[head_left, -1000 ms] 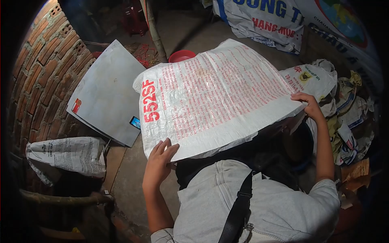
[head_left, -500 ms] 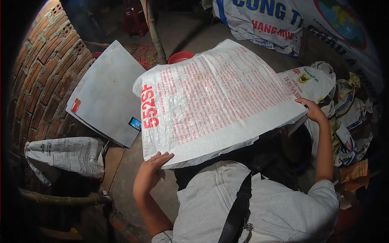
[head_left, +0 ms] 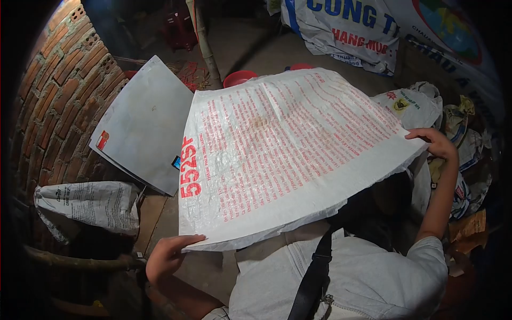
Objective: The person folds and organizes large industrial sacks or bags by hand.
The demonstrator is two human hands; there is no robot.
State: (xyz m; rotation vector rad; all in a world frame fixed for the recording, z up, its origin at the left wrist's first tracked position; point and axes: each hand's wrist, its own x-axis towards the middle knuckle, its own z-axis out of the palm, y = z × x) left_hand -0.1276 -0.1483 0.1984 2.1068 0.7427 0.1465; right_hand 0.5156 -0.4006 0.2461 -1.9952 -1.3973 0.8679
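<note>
Two hands stretch one white woven sack (head_left: 288,154) out flat in front of the person's chest, its face covered in red print with "552SF" running along the left border. The left hand (head_left: 166,257) pinches the near left corner, thumb on top and fingers curled under the edge. The right hand (head_left: 438,143) grips the far right corner, fingers closed over the rim.

Compared with a second ago, the hands are much farther apart: the left hand has dropped down and outward toward the lower left, and the right hand has slid further right. The sack, which sagged and curled at its left end before, is now pulled taut and spread wider, hiding more of the floor and most of the red bowl (head_left: 239,78) beyond it.

A grey flat sheet (head_left: 140,128) lies on the floor to the left, just beside the sack's left edge, against the brick wall (head_left: 58,90). A crumpled printed bag (head_left: 88,205) sits lower left. A heap of other sacks (head_left: 453,128) lies at the right, behind the right hand.
</note>
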